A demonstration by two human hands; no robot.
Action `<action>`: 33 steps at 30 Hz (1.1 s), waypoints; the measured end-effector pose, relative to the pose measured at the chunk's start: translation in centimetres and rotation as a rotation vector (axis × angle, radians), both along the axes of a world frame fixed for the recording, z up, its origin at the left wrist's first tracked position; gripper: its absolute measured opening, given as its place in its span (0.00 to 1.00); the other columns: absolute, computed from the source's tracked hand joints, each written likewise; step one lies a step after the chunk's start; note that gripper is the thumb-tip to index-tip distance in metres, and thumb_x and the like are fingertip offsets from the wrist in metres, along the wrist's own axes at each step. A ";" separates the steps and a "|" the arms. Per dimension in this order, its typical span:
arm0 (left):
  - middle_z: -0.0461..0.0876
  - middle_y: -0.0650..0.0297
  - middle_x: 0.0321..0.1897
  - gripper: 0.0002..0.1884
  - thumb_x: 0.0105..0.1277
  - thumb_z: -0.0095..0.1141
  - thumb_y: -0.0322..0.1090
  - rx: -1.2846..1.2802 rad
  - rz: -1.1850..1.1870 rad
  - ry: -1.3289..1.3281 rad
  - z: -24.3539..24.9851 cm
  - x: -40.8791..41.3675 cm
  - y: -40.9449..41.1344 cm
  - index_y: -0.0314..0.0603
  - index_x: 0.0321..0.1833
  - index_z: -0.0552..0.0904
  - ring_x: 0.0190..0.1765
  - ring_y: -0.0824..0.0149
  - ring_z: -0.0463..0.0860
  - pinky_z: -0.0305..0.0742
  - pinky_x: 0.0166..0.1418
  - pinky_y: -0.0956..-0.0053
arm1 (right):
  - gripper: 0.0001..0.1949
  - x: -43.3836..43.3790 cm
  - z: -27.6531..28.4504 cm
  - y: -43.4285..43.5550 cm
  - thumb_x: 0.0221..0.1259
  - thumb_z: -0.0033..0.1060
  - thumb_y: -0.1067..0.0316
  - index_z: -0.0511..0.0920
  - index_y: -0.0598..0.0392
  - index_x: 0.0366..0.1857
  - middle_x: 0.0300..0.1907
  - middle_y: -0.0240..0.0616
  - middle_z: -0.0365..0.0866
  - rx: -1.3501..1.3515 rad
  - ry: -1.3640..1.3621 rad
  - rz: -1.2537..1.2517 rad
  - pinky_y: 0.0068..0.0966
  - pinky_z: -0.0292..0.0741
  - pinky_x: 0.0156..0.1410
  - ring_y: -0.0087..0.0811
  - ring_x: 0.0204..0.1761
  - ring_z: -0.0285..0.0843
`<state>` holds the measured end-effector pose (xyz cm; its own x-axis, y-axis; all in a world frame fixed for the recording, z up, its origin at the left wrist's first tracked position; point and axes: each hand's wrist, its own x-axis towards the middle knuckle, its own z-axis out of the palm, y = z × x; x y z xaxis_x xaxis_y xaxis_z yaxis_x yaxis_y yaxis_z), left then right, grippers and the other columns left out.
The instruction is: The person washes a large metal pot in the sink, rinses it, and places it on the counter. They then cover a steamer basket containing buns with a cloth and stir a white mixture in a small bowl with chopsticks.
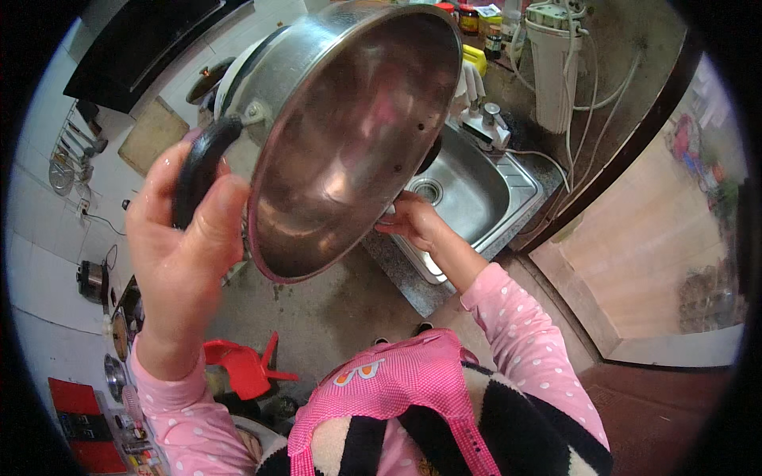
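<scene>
A stainless steel pan (357,149) is held up on its side, its bare inner face turned towards me. My left hand (184,220) is wrapped around its black side handle (205,160), thumb close to the rim. Part of a second black handle (431,156) shows past the opposite rim. At the lower right rim is my right hand (414,221), its fingertips partly hidden behind the pan. A small whitish bit (390,209) shows at those fingers; what it is, I cannot tell. Both hands look wet.
Beyond the pan is a stainless steel sink (476,184) with a faucet (485,125). A water filter (550,77) with hoses hangs on the right. Jars (469,21) stand behind. A red plastic stool (247,366) is on the floor at lower left.
</scene>
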<state>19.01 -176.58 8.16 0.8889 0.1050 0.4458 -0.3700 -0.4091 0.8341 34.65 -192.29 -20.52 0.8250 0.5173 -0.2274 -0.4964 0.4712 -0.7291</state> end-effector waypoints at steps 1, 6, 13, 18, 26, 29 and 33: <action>0.71 0.74 0.25 0.14 0.64 0.67 0.39 0.082 -0.084 -0.004 0.1 -0.6 0.9 0.38 0.41 0.76 0.24 0.83 0.67 0.59 0.27 0.87 | 0.22 0.6 0.7 0.3 0.63 0.51 0.70 0.66 0.59 0.62 0.56 0.42 0.78 0.027 -0.020 -0.001 0.43 0.81 0.55 0.40 0.51 0.81; 0.73 0.72 0.25 0.17 0.59 0.73 0.38 0.257 -0.137 -0.185 0.0 -1.3 1.4 0.36 0.38 0.77 0.27 0.80 0.69 0.61 0.30 0.85 | 0.25 3.6 3.4 -1.4 0.56 0.46 0.76 0.67 0.58 0.62 0.60 0.39 0.74 0.092 -0.063 -0.042 0.43 0.79 0.59 0.43 0.53 0.80; 0.73 0.69 0.28 0.21 0.59 0.73 0.41 0.156 -0.019 -0.327 -1.0 -2.2 3.7 0.35 0.44 0.76 0.28 0.77 0.69 0.61 0.31 0.84 | 0.25 5.0 6.1 -0.6 0.59 0.51 0.72 0.67 0.55 0.64 0.57 0.36 0.77 0.103 -0.184 -0.090 0.36 0.79 0.57 0.38 0.50 0.81; 0.66 0.75 0.20 0.10 0.75 0.54 0.40 -0.066 0.279 -0.367 4.0 -2.6 10.8 0.39 0.45 0.76 0.21 0.84 0.61 0.53 0.21 0.86 | 0.32 4.5 10.0 3.8 0.58 0.53 0.69 0.62 0.52 0.71 0.58 0.39 0.77 -0.025 -0.348 -0.006 0.33 0.78 0.56 0.32 0.48 0.82; 0.62 0.79 0.16 0.11 0.75 0.54 0.39 -0.479 0.347 -0.110 0.5 -2.2 27.0 0.41 0.37 0.78 0.14 0.86 0.56 0.50 0.13 0.89 | 0.22 14.8 1.4 -12.0 0.53 0.52 0.71 0.77 0.59 0.55 0.54 0.50 0.79 -1.248 -0.874 -0.932 0.34 0.70 0.66 0.48 0.59 0.75; 0.59 0.79 0.14 0.13 0.72 0.58 0.44 -0.456 0.623 0.047 -2.8 -3.0 28.0 0.46 0.31 0.76 0.14 0.86 0.55 0.48 0.14 0.87 | 0.31 18.1 -0.2 -16.7 0.56 0.59 0.57 0.69 0.59 0.64 0.64 0.50 0.72 -1.801 -0.499 -0.698 0.45 0.66 0.69 0.50 0.67 0.67; 0.60 0.80 0.15 0.17 0.68 0.63 0.44 -0.508 0.818 0.137 -9.1 -6.5 31.0 0.53 0.26 0.70 0.15 0.84 0.55 0.45 0.15 0.85 | 0.35 22.7 -5.2 -18.7 0.51 0.61 0.42 0.76 0.59 0.57 0.56 0.54 0.79 -1.651 -0.500 -0.535 0.46 0.69 0.65 0.55 0.60 0.74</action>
